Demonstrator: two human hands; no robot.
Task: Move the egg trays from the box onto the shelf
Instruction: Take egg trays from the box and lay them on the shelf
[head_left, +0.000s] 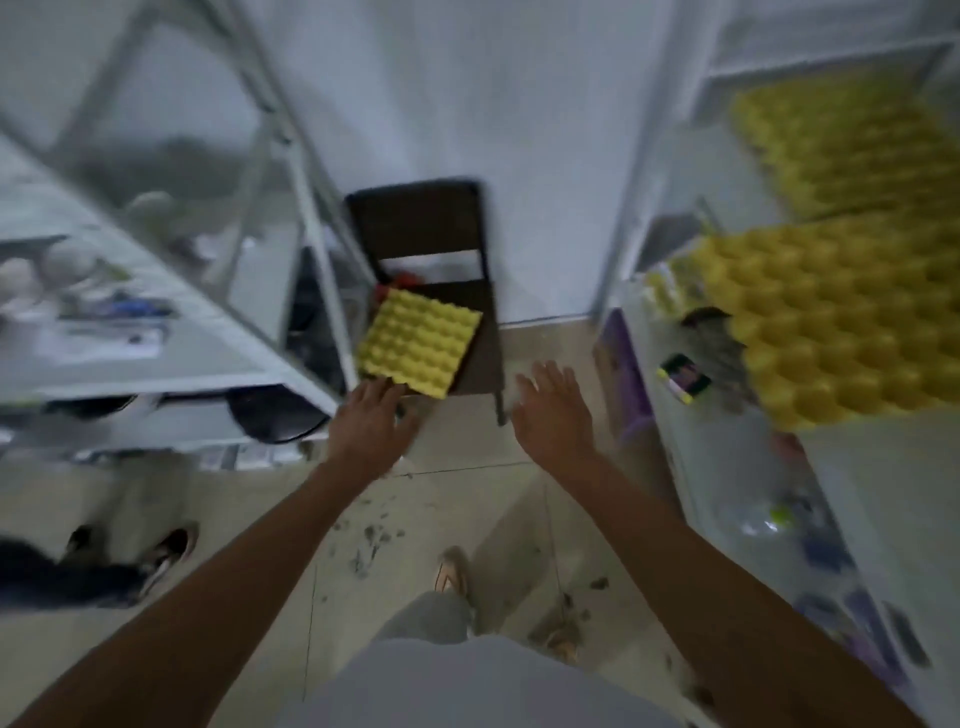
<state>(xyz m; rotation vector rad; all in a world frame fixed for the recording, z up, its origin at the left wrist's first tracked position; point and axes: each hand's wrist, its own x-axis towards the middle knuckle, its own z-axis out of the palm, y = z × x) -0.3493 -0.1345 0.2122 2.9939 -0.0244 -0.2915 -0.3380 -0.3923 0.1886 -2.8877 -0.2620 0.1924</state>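
A yellow egg tray (418, 343) lies on the seat of a dark chair (423, 223) against the white wall ahead. My left hand (371, 421) is stretched out just below the tray's near edge, fingers apart, holding nothing. My right hand (553, 410) hovers to the right of the chair, open and empty. On the right, yellow egg trays (841, 322) rest on a white shelf (883, 467), with more yellow trays (841, 140) on the level above. No box shows in this blurred frame.
A white rack (156, 332) with pale round things and clutter stands at the left. A small dark packet (684, 376) lies on the right shelf. Shoes (169, 556) sit on the tiled floor at lower left, and dirt specks mark the floor.
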